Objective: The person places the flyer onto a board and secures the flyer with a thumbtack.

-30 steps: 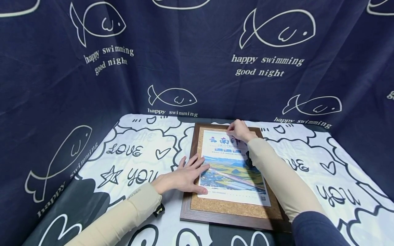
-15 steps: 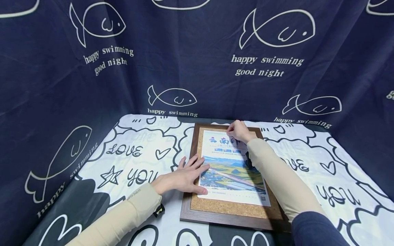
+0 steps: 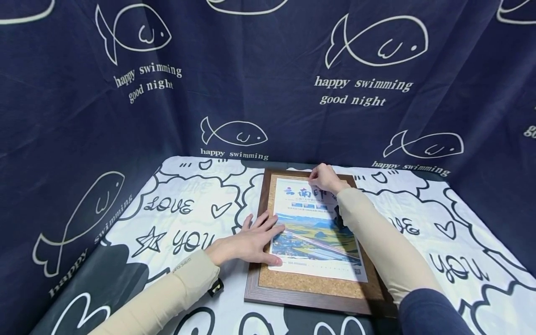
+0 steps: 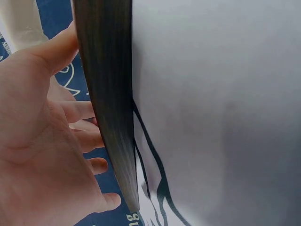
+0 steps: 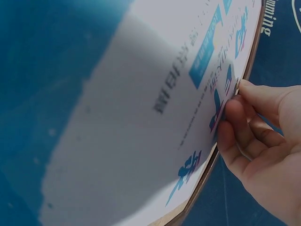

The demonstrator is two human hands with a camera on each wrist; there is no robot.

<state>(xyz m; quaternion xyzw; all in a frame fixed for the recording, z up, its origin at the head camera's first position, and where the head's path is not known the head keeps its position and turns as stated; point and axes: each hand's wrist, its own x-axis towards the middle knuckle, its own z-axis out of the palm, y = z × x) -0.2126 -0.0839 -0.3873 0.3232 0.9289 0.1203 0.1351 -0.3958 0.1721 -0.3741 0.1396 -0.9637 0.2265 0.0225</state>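
Observation:
A printed landscape poster (image 3: 316, 242) lies on a cork board (image 3: 310, 283) with a dark brown wooden frame (image 3: 310, 301). My left hand (image 3: 251, 242) spreads its fingers across the frame's left side, with its fingertips on the poster's left edge. In the left wrist view the frame's side (image 4: 106, 84) crosses in front of those fingers. My right hand (image 3: 327, 179) is bent at the poster's top edge, its thumb and fingertips drawn together in a pinch. From the right wrist view I cannot tell what the small thing between those fingertips (image 5: 233, 110) is.
A white cloth with black drawings and words (image 3: 167, 204) covers the surface under the board. Right behind the board's far edge hangs a dark blue curtain (image 3: 293, 130) with fish outlines, and it continues along both sides.

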